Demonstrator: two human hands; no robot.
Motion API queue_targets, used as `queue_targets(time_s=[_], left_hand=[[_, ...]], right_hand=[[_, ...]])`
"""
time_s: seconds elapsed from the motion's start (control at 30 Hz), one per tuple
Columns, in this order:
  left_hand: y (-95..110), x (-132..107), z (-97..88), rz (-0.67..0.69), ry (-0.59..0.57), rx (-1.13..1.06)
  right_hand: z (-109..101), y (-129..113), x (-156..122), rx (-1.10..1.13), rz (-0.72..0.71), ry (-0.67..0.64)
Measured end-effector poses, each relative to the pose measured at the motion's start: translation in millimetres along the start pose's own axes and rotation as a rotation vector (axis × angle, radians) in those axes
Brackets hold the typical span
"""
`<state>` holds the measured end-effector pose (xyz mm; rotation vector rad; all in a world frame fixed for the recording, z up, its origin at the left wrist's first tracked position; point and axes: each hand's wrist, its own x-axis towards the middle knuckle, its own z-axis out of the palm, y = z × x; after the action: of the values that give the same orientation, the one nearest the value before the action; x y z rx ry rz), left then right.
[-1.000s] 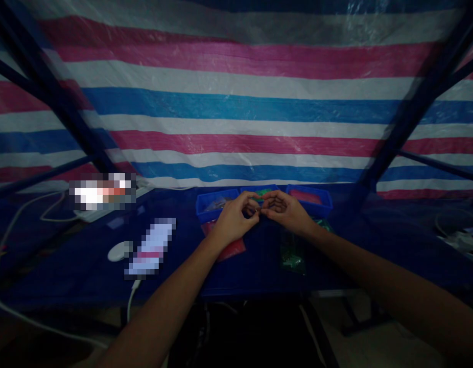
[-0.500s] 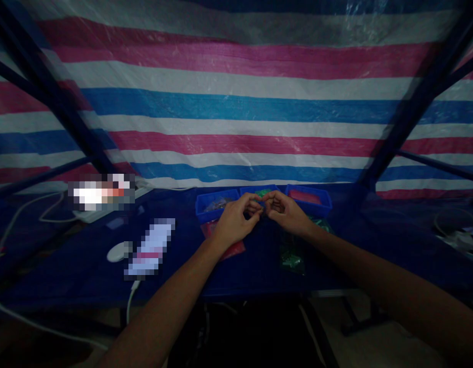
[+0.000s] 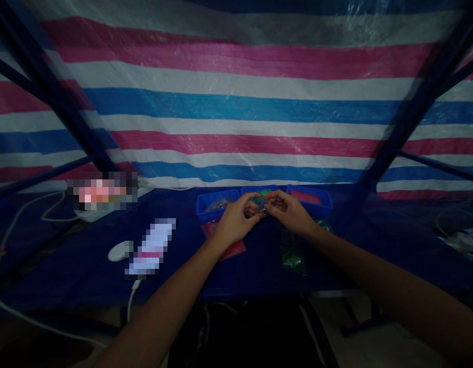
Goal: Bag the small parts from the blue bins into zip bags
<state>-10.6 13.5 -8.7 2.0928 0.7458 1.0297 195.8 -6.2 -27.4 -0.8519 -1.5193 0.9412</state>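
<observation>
My left hand [image 3: 238,217] and my right hand [image 3: 289,212] meet fingertip to fingertip over the table, in front of the middle blue tray [image 3: 247,190]. Both are closed in a pinch around something small between them, too dark and tiny to name. Green pieces [image 3: 266,193] show in that tray behind my fingers. Under my left wrist lies a red plastic packet [image 3: 232,249]. A clear bag with green pieces [image 3: 292,258] rests below my right hand, and more green [image 3: 324,225] shows beside my right wrist.
The left blue tray [image 3: 201,208] holds clear or greyish pieces; the right blue tray [image 3: 325,207] holds something pink-red. To the left are a blurred-out phone [image 3: 152,248] with a cable, a white round object [image 3: 119,251] and a power strip [image 3: 93,213]. Striped sheeting hangs behind.
My right hand has turned slightly, its fingers closing in toward my left fingertips. My left hand stays nearly in place. Trays and packets have not moved.
</observation>
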Motion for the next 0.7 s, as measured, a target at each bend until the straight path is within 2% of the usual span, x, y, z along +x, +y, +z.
queue_targets(time_s=[0.27, 0.57, 0.7], left_hand=[[1.3, 0.9, -2.5, -0.005, 0.042, -0.031], [-1.1, 3.5, -4.7, -0.121, 0.098, -0.333], [3.2, 2.8, -7.0, -0.108, 0.095, -0.287]], right_hand=[[0.7, -7.0, 0.5, -0.01, 0.006, 0.013], [-1.7, -3.8, 1.5, 0.044, 0.052, 0.001], [-1.7, -3.3, 1.7, 0.057, 0.06, 0.006]])
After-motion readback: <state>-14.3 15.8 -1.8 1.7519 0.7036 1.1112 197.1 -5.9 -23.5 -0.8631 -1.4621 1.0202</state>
